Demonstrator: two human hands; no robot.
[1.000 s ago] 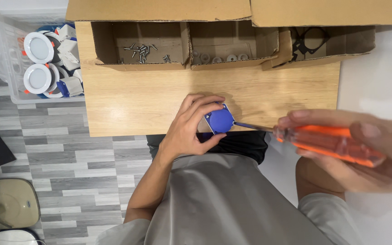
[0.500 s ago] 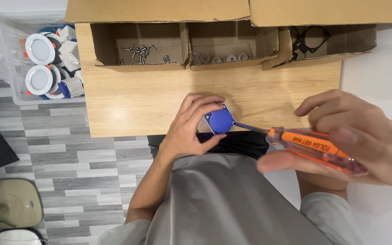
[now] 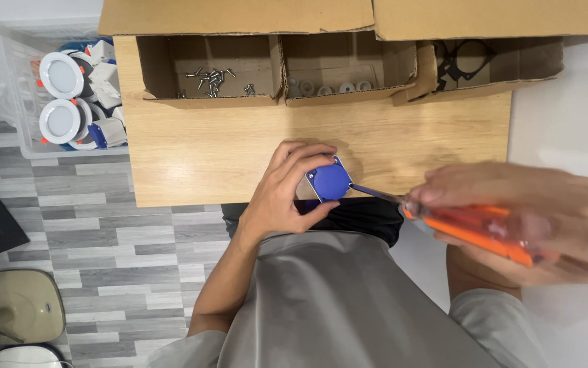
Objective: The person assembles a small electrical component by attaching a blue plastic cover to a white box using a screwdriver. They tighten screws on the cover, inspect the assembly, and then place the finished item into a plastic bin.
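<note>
My left hand [image 3: 285,187] grips a small blue round part [image 3: 330,182] with a square metal plate, held at the near edge of the wooden table [image 3: 239,146]. My right hand [image 3: 532,218], blurred and close to the camera, holds an orange-handled screwdriver [image 3: 474,228]. Its metal shaft reaches left and the tip touches the right side of the blue part.
Three open cardboard boxes stand along the table's far edge: one with loose screws [image 3: 213,76], one with small white rings [image 3: 338,88], one with black parts [image 3: 461,63]. A clear plastic bin [image 3: 25,95] with several white round lamps sits on the floor at left.
My right hand has shifted and turned around the screwdriver handle, now blurred with motion. My left hand and the blue part have stayed in place.
</note>
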